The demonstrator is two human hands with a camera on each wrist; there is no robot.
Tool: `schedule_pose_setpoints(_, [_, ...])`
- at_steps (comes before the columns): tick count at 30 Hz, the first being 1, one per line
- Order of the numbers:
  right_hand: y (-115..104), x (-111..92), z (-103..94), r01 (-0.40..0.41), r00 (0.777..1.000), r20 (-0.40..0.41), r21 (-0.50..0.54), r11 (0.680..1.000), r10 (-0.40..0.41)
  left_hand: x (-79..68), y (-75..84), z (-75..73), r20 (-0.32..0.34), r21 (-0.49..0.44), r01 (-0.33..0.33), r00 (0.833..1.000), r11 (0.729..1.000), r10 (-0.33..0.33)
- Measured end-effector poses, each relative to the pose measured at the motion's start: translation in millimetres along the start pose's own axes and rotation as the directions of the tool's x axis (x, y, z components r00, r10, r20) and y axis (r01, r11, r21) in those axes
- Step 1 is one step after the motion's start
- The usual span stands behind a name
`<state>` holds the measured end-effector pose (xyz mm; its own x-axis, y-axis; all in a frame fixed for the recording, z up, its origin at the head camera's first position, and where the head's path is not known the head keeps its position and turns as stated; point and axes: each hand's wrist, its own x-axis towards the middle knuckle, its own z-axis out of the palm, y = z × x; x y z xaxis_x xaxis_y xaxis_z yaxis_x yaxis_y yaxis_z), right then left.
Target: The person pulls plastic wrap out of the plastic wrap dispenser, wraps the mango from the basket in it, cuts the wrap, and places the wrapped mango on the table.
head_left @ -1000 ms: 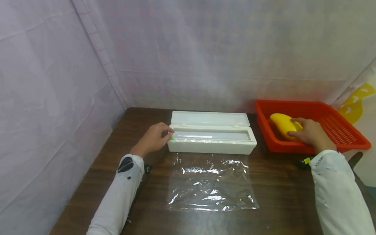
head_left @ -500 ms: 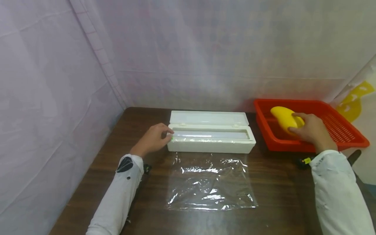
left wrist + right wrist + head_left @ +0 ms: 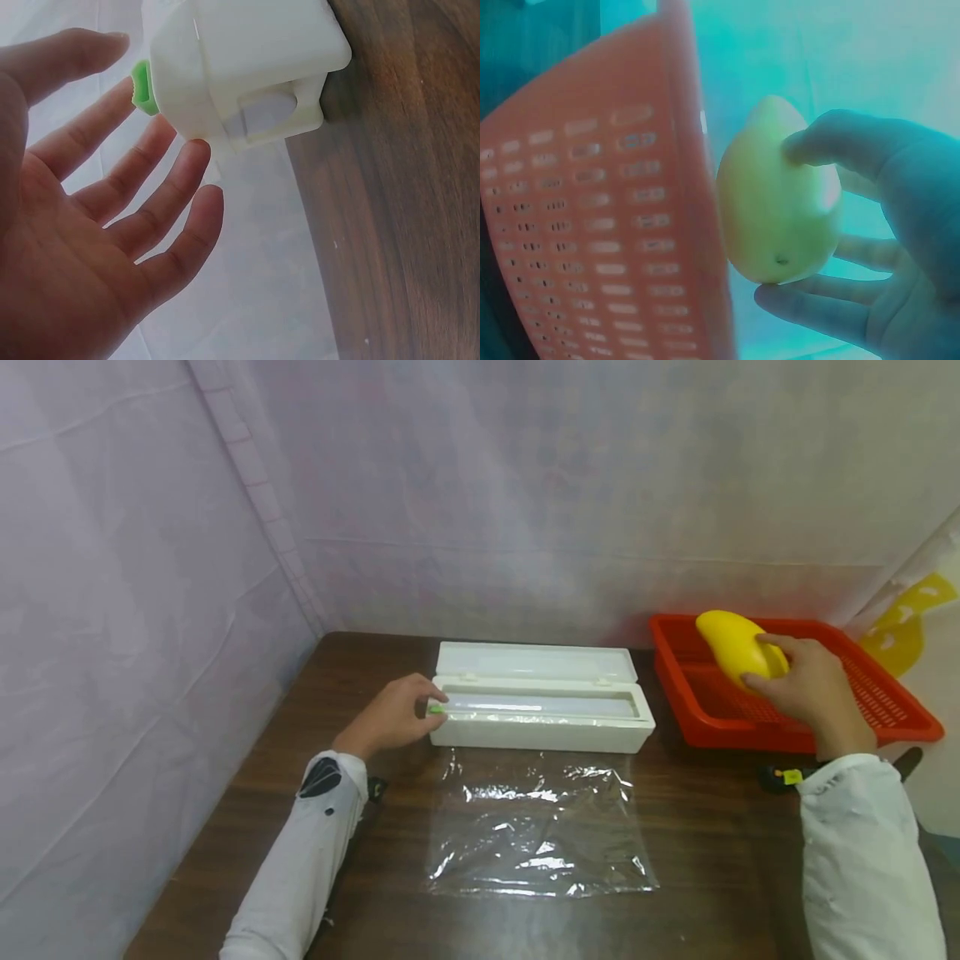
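Note:
My right hand [image 3: 813, 685] grips a yellow mango [image 3: 733, 642], thumb on one side and fingers on the other, over the red basket [image 3: 712, 735]. In the right wrist view the mango [image 3: 776, 202] appears just past the basket's rim. My left hand [image 3: 390, 717] is at the left end of a white cling film dispenser box [image 3: 540, 737], whose lid [image 3: 536, 662] is up. The left wrist view has its fingers spread loosely by a small green slider [image 3: 144, 88], the thumb apart from it. A roll [image 3: 540, 703] lies inside the box.
A sheet of clear film [image 3: 540, 835] lies flat on the dark wooden table [image 3: 712, 877] in front of the box. White cloth [image 3: 525, 510] hangs behind the table and along its left side.
My right hand has lifted the mango from inside the basket to above it, rising and drifting slightly right. The left hand stays at the box end.

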<state>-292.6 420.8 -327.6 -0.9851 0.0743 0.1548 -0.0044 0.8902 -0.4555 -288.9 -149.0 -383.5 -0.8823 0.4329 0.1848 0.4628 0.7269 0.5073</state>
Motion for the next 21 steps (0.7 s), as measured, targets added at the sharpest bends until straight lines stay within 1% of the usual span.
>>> schedule_pose_setpoints(4, [-8,-5,-1.6,0.008,1.000,-0.012,0.013,1.000,-0.008,1.1,1.5,0.5,0.007,0.000,0.010,1.000,1.000,-0.010])
schedule_pose_setpoints(8, [-16,-9,-1.3,0.036,0.999,-0.032,0.021,0.999,-0.036,0.9,2.9,0.7,0.013,-0.003,0.023,1.000,1.000,-0.023])
schedule_pose_setpoints(15, [-31,-13,-4.7,0.085,0.994,-0.064,0.011,0.996,-0.084,0.8,4.9,-0.2,0.005,0.005,0.000,1.000,1.000,0.000])
schedule_pose_setpoints(17, [-35,-15,-5.3,0.094,0.993,-0.067,0.015,0.995,-0.093,1.4,5.5,-0.2,0.003,0.004,0.003,1.000,1.000,-0.003])
schedule_pose_setpoints(21, [-43,-19,-5.5,0.145,0.987,-0.081,0.029,0.989,-0.142,3.2,5.5,0.6,0.007,0.005,0.009,1.000,1.000,-0.009])
